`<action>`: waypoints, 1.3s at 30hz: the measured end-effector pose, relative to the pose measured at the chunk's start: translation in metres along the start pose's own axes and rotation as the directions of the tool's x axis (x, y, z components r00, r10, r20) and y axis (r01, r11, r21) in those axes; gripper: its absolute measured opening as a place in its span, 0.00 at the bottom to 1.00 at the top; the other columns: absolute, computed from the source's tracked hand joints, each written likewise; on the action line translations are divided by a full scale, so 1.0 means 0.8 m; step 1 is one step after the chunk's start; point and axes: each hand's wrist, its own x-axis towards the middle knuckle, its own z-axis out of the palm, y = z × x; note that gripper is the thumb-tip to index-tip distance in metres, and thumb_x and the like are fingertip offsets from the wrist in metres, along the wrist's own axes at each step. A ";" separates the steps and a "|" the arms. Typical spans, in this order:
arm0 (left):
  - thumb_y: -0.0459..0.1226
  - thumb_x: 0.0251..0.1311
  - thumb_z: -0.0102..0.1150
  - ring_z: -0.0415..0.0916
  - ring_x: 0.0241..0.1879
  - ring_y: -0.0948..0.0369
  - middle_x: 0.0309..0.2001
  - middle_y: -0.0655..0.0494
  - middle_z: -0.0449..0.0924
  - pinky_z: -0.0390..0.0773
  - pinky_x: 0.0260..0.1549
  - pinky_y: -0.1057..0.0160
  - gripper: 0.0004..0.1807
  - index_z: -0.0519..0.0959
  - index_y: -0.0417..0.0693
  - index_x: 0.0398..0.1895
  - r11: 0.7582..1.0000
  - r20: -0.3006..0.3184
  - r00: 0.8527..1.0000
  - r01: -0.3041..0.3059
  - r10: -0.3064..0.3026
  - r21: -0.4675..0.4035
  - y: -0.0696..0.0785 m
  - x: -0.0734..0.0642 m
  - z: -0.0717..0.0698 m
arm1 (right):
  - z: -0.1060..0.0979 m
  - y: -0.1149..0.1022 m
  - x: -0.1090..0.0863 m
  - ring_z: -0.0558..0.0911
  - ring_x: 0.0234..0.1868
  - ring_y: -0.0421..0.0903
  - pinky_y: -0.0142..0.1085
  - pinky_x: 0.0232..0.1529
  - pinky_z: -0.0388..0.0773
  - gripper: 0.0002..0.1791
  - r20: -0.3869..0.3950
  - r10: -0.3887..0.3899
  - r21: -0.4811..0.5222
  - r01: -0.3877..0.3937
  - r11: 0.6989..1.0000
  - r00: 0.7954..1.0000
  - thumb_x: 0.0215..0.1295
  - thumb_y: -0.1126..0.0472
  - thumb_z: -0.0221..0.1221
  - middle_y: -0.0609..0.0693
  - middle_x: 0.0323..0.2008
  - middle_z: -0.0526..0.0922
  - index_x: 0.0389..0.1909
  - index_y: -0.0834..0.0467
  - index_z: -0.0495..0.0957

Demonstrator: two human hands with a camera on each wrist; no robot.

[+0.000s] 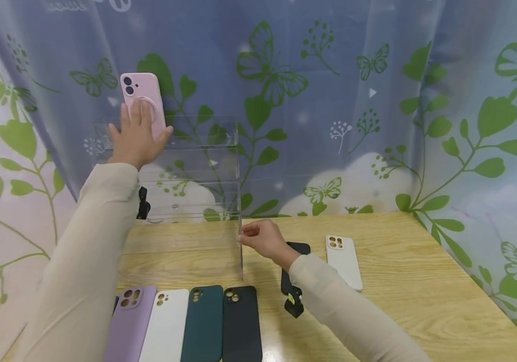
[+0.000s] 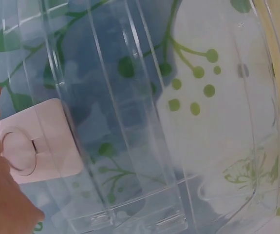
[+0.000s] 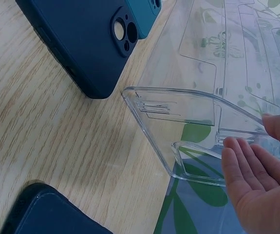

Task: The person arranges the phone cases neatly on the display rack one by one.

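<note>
Two hands work a clear acrylic rack (image 1: 195, 171): left hand (image 1: 135, 138) presses a pink phone case (image 1: 143, 100) flat-fingered onto its top-left edge; right hand (image 1: 263, 239) pinches its near-right edge. Bare counter (image 1: 421, 281) lies right.

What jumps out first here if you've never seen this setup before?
The left hand presses a pink phone case upright against the top of a clear acrylic rack at the back of the wooden table. The right hand touches the rack's lower right edge. Four more cases lie in a row along the near edge.
</note>
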 end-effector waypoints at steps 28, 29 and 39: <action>0.58 0.65 0.47 0.27 0.71 0.31 0.74 0.33 0.35 0.36 0.60 0.24 0.47 0.42 0.42 0.76 0.995 -0.060 0.998 -0.030 0.024 -0.096 -0.037 -0.038 -0.011 | 0.002 -0.001 -0.001 0.81 0.49 0.49 0.42 0.47 0.80 0.21 0.004 0.010 -0.007 -0.010 1.000 1.000 0.64 0.57 0.62 0.54 0.48 0.82 0.56 0.59 0.78; 0.58 0.65 0.48 0.28 0.70 0.30 0.74 0.32 0.35 0.37 0.60 0.24 0.48 0.43 0.41 0.76 0.994 -0.069 0.997 -0.025 0.018 -0.103 -0.040 -0.044 -0.012 | 0.002 -0.001 -0.001 0.81 0.49 0.49 0.42 0.47 0.80 0.21 0.003 0.012 -0.009 -0.012 1.000 1.000 0.64 0.57 0.62 0.54 0.48 0.83 0.56 0.59 0.78; 0.54 0.64 0.54 0.31 0.71 0.33 0.74 0.32 0.34 0.40 0.64 0.30 0.50 0.40 0.39 0.76 0.956 -0.073 0.992 0.077 -0.102 -0.283 -0.089 -0.135 -0.008 | 0.004 -0.003 0.000 0.81 0.48 0.49 0.42 0.46 0.80 0.20 0.000 0.006 -0.045 -0.006 0.999 1.000 0.65 0.57 0.61 0.52 0.47 0.83 0.56 0.59 0.78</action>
